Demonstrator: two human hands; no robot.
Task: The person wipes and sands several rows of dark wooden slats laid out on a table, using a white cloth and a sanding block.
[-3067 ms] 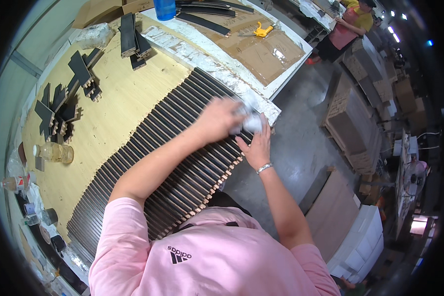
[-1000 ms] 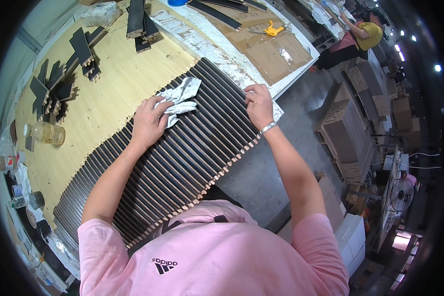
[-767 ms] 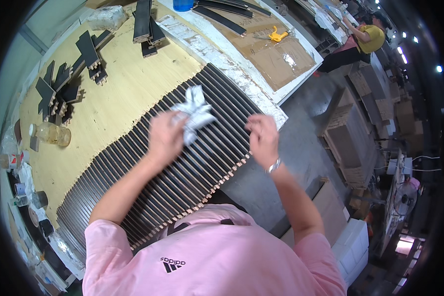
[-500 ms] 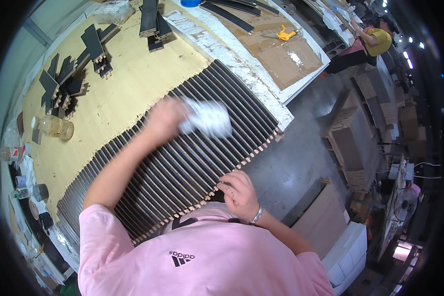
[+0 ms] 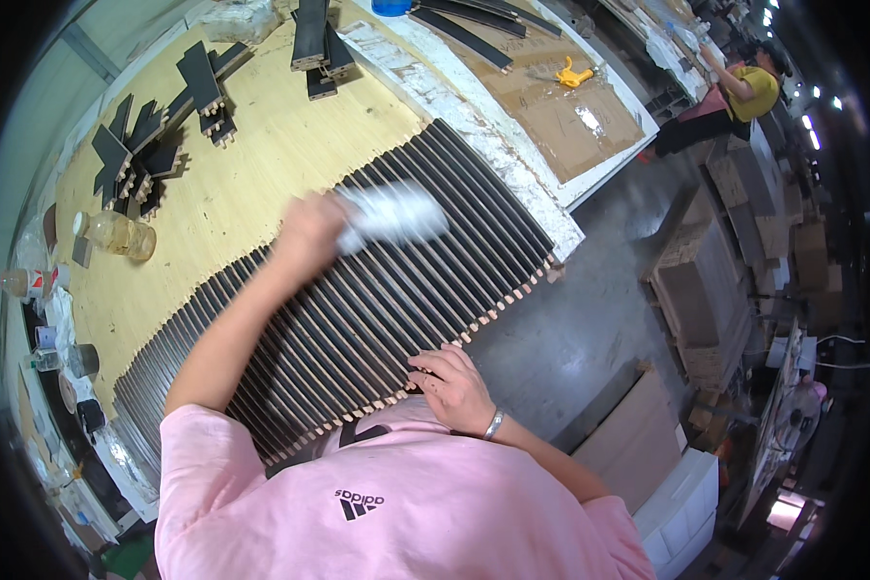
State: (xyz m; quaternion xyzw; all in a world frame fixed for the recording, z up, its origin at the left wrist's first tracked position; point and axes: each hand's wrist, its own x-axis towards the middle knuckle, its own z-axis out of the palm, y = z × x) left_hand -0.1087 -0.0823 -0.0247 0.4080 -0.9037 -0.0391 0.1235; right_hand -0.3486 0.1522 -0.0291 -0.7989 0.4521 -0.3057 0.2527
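A wide row of dark wooden slats (image 5: 300,362) with pale pegged ends lies side by side on the table, slanting from far right to near left. Above the row's far part, my left hand (image 5: 311,232) is closed around a whitish object (image 5: 396,216). Motion smears this object, so I cannot tell its kind. My right hand (image 5: 454,389), with a silvery band at the wrist, is at the near edge of the row. Its fingers are bent together over the pegged ends of the slats, and part of the grip is hidden.
Loose dark slats (image 5: 130,150) lie in piles on the pale tabletop (image 5: 261,179). A bottle of yellowish liquid (image 5: 116,236) stands at the left. Yellow-handled scissors (image 5: 574,72) rest on cardboard (image 5: 561,121). Stacked cartons (image 5: 701,280) stand on the right; another person (image 5: 739,92) is farther off.
My left hand has moved slightly left with the whitish object. My right hand has shifted a little left along the slat ends. The whole view has tilted slightly.
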